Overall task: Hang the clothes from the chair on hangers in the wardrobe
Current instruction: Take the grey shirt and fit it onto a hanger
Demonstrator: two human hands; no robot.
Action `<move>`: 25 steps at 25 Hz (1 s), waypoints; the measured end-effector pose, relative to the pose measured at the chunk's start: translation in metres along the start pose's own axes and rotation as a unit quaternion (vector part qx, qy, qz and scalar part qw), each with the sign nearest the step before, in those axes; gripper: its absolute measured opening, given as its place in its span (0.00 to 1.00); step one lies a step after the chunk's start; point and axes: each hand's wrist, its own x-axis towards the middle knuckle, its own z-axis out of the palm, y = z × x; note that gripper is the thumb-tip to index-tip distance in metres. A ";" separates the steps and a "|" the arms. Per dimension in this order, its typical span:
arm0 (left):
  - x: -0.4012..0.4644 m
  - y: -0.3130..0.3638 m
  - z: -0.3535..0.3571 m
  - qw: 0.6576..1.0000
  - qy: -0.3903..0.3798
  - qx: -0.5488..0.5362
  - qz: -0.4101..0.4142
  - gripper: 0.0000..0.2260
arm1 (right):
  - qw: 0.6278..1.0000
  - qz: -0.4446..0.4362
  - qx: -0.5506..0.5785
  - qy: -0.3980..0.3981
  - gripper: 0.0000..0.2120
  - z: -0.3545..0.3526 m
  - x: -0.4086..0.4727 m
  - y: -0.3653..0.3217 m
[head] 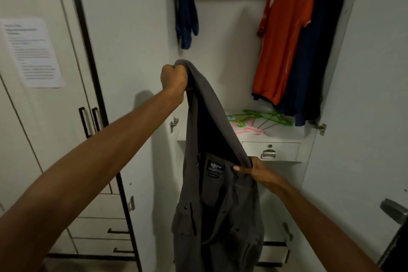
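Here a grey shirt (216, 205) is gripped by the left hand (174, 79) and pinched by the right hand (256, 172), so a hanger (260, 119) beyond the right hand is probably needed next.

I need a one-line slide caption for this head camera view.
Both hands, left and right, hold a grey shirt before the open wardrobe.
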 end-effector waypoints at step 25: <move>0.312 -0.100 0.214 0.982 -0.038 -0.020 0.186 0.21 | 0.966 -0.154 0.038 0.205 0.16 -0.156 0.419 -0.055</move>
